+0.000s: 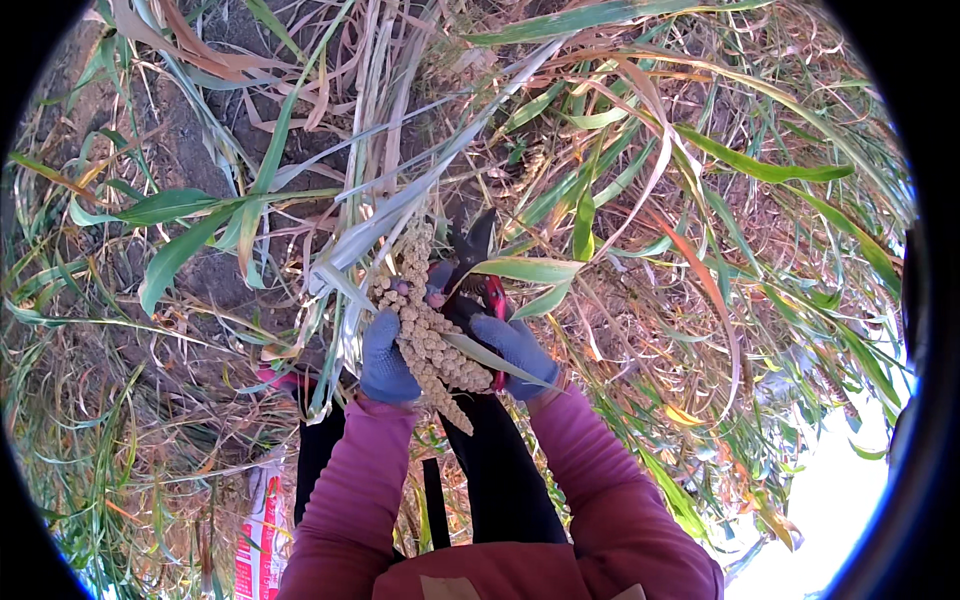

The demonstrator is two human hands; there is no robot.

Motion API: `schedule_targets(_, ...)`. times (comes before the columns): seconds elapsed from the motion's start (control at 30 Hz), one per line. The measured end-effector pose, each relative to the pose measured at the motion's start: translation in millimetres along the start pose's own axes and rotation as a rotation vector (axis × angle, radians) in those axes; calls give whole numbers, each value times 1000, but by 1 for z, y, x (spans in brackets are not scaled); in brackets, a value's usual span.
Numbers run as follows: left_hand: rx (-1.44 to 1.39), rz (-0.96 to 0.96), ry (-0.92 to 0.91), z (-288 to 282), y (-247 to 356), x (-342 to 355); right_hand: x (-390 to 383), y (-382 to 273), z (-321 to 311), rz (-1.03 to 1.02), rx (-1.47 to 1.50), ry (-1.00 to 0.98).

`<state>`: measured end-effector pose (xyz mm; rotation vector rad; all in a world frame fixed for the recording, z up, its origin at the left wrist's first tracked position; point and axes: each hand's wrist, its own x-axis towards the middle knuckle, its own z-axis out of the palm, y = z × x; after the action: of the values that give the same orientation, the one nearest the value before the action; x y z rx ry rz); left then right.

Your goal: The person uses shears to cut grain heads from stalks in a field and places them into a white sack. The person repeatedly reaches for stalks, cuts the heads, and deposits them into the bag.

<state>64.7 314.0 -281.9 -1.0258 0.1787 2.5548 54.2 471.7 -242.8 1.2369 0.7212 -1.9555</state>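
My left hand (388,358), in a blue-grey glove, is closed around a bunch of tan, knobbly millet heads (432,352). The heads hang down past my fingers, and their tips point toward my legs. My right hand (518,348), gloved the same way, grips pruning shears (494,296) with red handles. Their dark blades (474,242) point away from me, just right of the millet heads. A narrow leaf (497,362) crosses in front of my right hand. Part of both hands' fingers is hidden behind the millet heads.
Pale dry stalks and leaves (385,130) rise beyond my left hand. Green leaves (185,215) stick out at the left, and more long leaves (760,165) arch over dry straw at the right. A red and white bag (262,530) lies at lower left.
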Motion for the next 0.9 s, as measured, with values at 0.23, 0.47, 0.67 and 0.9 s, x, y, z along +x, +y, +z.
schedule_targets(0.23,128,-69,34,-4,7,-1,48,-34,-15,-402,-663,316)
schedule_targets(0.47,497,-390,115,-14,32,-15,154,-158,-105,-1049,-943,711)
schedule_targets(0.67,421,-393,129,-46,25,-20,163,-215,-124,-806,-876,532)
schedule_targets(0.9,521,-395,181,-38,14,-12,155,-196,-151,-829,-1343,690)
